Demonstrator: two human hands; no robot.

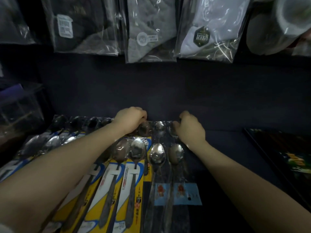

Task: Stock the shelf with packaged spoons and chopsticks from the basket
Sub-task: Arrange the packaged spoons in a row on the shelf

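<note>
Your left hand [130, 119] is curled, fingers folded down onto the far end of a clear spoon pack [159, 132] at the back of the dark shelf [218, 148]. The fingertips are hidden behind the knuckles, so whether that grip pinches the plastic or only presses on it cannot be told.

Your right hand [189, 127] is on the same pack's right far corner, fingers bent over the edge; grip looks pressed together on the wrapper, but the contact itself is hidden.

A nearer clear pack with a blue card [176, 192] lies just in front, two spoon bowls showing, overlapping the far one.

Left of that: yellow-and-blue carded spoon packs [129, 182] lie side by side, bowls pointing to the back. Your left forearm crosses over them. More spoon packs [55, 140] lie further left, in dim light.

Bagged socks [151, 31] hang above the shelf. A dark printed box [286, 157] lies at the right, well apart from the spoons.
</note>
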